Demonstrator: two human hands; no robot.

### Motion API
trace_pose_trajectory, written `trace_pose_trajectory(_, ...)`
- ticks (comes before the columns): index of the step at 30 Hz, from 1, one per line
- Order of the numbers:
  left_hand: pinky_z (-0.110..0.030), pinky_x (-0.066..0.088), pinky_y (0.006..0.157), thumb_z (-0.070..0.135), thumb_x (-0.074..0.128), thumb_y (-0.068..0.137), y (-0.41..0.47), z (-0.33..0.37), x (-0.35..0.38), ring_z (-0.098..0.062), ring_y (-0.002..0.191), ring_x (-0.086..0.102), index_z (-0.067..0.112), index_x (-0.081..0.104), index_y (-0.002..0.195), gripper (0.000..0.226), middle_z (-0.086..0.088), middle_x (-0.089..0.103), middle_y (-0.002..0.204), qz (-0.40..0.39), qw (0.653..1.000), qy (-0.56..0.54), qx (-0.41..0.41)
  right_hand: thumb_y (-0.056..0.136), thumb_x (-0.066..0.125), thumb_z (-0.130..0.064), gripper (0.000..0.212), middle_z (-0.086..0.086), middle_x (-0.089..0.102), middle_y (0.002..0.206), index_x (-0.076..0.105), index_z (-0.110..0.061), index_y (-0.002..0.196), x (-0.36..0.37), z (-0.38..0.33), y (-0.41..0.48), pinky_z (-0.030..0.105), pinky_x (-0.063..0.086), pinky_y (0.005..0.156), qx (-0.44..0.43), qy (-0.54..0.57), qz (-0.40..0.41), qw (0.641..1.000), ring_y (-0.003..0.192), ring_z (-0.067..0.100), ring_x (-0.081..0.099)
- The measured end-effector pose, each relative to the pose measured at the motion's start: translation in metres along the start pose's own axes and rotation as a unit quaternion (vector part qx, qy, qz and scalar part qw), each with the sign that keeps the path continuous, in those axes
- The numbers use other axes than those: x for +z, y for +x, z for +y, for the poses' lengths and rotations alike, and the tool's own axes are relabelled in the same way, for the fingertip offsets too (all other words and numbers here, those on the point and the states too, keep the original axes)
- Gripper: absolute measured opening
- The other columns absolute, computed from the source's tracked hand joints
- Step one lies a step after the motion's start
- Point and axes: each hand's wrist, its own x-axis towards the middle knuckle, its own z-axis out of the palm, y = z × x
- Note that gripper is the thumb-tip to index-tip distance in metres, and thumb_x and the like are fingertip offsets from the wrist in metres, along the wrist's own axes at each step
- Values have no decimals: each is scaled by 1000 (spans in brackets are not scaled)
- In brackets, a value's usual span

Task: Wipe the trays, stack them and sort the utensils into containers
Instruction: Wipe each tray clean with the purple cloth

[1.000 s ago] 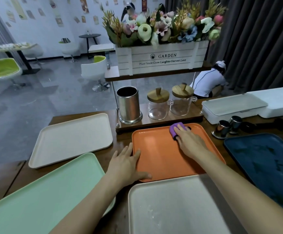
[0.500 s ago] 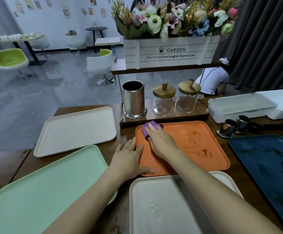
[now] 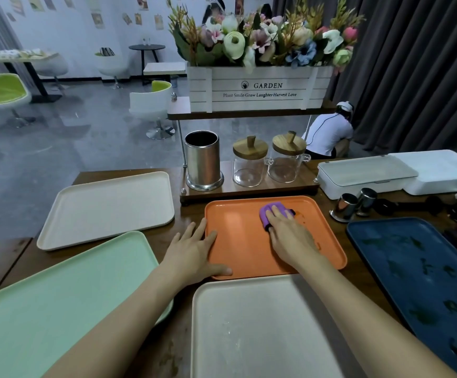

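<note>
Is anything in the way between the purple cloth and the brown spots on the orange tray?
Nothing visible. The right hand presses the purple cloth on the orange tray, and the brown spots lie just beside it, uncovered.

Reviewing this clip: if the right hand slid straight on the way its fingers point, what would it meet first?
The right hand, pressing the purple cloth, would first meet the far rim of the orange plastic tray; beyond that, probably the wooden stand.

Left hand [image 3: 194,253] flat, fingers spread; right hand [image 3: 290,237] palm-down, fingers extended forward.
</note>
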Motion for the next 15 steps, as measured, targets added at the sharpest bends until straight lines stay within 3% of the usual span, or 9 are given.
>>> trace_pose_trajectory(8, -54, 11, 126, 89, 47, 78, -1, 0, -3, -27, 158, -3, 32, 5, 164, 112, 0, -15, 171, -14, 1000, 0, -3, 102, 39, -30, 56, -11, 15, 167, 27, -29, 157, 7, -57, -52, 38, 33, 114, -102, 56, -50, 992, 154, 20, 13)
trace_pose_trajectory(15, -54, 11, 126, 90, 47, 78, -1, 1, -4, -27, 158, -5, 33, 3, 164, 112, 1, -14, 171, -18, 1000, 3, -14, 105, 34, -34, 51, -20, 16, 164, 31, -36, 155, 2, -9, -72, 37, 28, 121, -86, 80, -52, 992, 153, 8, 11)
